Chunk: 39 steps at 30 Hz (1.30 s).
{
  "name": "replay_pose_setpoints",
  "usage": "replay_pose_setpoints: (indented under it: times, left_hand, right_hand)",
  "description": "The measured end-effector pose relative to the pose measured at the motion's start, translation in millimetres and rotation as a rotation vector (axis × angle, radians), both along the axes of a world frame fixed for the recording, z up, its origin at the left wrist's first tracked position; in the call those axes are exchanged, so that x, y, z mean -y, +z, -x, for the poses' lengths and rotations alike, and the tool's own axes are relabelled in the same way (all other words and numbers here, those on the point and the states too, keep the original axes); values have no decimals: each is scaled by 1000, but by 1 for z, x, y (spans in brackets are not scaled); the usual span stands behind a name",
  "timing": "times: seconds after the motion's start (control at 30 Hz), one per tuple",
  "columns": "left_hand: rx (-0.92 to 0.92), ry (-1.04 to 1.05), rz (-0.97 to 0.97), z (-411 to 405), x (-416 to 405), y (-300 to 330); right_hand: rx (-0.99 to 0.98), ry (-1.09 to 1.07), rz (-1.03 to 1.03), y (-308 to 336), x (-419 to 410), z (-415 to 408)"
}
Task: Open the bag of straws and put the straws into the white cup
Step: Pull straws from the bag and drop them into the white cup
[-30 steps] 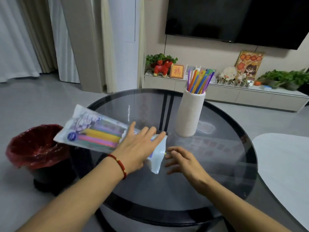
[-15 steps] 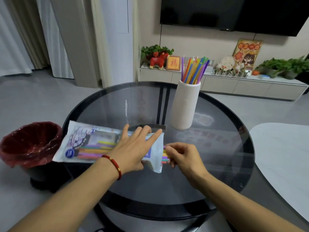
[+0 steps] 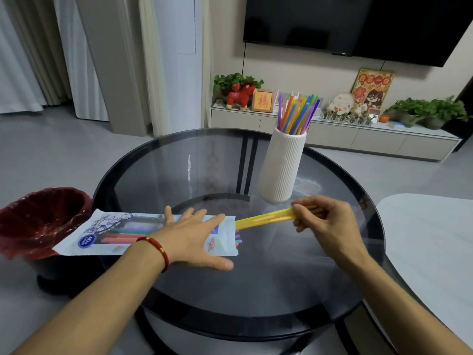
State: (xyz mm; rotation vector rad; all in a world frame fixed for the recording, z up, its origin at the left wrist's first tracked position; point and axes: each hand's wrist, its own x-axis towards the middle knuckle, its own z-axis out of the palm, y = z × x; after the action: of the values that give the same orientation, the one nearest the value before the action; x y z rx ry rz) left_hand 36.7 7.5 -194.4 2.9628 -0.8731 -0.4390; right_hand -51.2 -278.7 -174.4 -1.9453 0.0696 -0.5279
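- While our left hand [image 3: 190,238] lies flat, fingers straight, on the bag of straws [image 3: 143,235], it presses the bag against the round glass surface [image 3: 256,278], nearer us than the white cup [image 3: 282,166] and to its left.
- We wear a red bracelet [image 3: 156,248] on that wrist, nearer still than the cup.
- Lying lengthwise, the bag points its open end toward the cup side, and its far end hangs over the surface rim above the red-lined bin [image 3: 38,221], which stands on the floor well to the left of the cup.
- Just at the open end we see a few coloured straw tips [image 3: 238,238] poking out, short of the cup's base.
- Our right hand [image 3: 325,224], fingers curled, pinches a bunch of yellow straws [image 3: 263,218], in front of the cup and a little to its right.
- We see the bunch slanting from the bag's mouth up to that hand, its far end still at the mouth.
- Upright on the surface, the cup holds a fan of coloured straws [image 3: 298,115].
- Beyond the cup we see a low cabinet [image 3: 358,139] with plants and ornaments, and a dark screen [image 3: 358,24] on the wall above.
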Motion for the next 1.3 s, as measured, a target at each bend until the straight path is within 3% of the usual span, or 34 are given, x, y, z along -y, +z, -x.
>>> replay_pose_setpoints:
  times: [0.23,0.47,0.57,0.73,0.87,1.0,1.1,1.2,1.3]
  left_hand:
    - [85,-12,260,9,27,9]
    - [159,-130,283,18,46,3]
    - [186,-141,301,18,50,3]
    - [184,-211,361,27,57,0]
    - [174,-187,349,25,48,-2]
    - [128,-159,292,19,38,-9]
    - [113,-162,277,19,38,-14]
    - [113,-167,263,20,41,-16]
    - [124,-165,252,20,41,-18]
  right_hand:
    - [108,82,-98,26,17,16]
    - [141,147,-428,31,8,14]
    - [65,218,-541,22,-14,10]
    - [-100,226,-204,-1,-58,6]
    - [-56,62,71,25,-48,5]
    - [124,-120,363,52,-20,14]
    - [45,-131,578,49,-16,11]
    - [-161,-74,655,28,-20,2]
    - [-159,-82,616,17,-17,-1]
